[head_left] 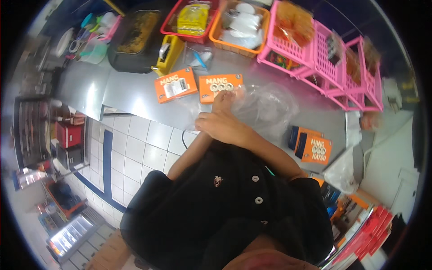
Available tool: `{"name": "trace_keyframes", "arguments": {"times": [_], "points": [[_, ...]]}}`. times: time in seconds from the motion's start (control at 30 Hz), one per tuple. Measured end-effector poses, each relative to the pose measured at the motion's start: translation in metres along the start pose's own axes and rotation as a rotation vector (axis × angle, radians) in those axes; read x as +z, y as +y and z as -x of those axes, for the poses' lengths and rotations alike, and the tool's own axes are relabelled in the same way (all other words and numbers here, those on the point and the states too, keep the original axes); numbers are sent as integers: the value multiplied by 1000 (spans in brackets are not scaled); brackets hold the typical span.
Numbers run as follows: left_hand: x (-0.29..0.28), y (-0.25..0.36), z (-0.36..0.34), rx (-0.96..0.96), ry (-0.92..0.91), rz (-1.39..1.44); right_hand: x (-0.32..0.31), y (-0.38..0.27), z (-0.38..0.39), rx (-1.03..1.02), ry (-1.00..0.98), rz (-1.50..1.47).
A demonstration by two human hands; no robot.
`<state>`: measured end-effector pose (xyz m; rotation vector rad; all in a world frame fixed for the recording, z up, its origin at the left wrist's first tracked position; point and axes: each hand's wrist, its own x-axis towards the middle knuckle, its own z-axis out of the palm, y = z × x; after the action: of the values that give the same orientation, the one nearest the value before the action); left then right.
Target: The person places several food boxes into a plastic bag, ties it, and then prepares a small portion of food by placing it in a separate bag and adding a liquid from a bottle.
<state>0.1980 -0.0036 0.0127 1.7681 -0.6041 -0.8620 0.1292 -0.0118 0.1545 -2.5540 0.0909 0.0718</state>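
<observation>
My left hand (223, 100) reaches up to the lower edge of an orange box (208, 92), its fingers bunched together. What they hold, if anything, is not clear. My right hand (220, 127) crosses over my left wrist with its fingers curled; whatever is in them is hidden. A clear plastic bag (274, 108) lies crumpled on the steel table, just right of my hands and partly against the box. To the left, a second orange box (168, 87) with a white label on it lies tilted.
Two stacked orange boxes (315, 148) lie at the right. Along the back stand a black tray (119, 60), a yellow tape dispenser (173, 58), a red basket (168, 28), an orange basket (234, 48) and pink stacked racks (328, 54). A white bag (342, 173) hangs at the right edge.
</observation>
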Motion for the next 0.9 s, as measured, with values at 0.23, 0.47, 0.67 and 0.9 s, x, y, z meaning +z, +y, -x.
{"name": "trace_keyframes", "arguments": {"times": [0.23, 0.47, 0.67, 0.9], "points": [[-30, 20, 27, -230, -159, 349, -110, 131, -101, -71, 811, 165], [-14, 2, -3, -97, -172, 369, -145, 230, -92, 287, 811, 752], [-27, 89, 19, -389, -210, 695, -71, 130, 47, 437, 478, -721], [-72, 139, 36, -57, -232, 369, 31, 127, 193, 1043, -161, 357]]}}
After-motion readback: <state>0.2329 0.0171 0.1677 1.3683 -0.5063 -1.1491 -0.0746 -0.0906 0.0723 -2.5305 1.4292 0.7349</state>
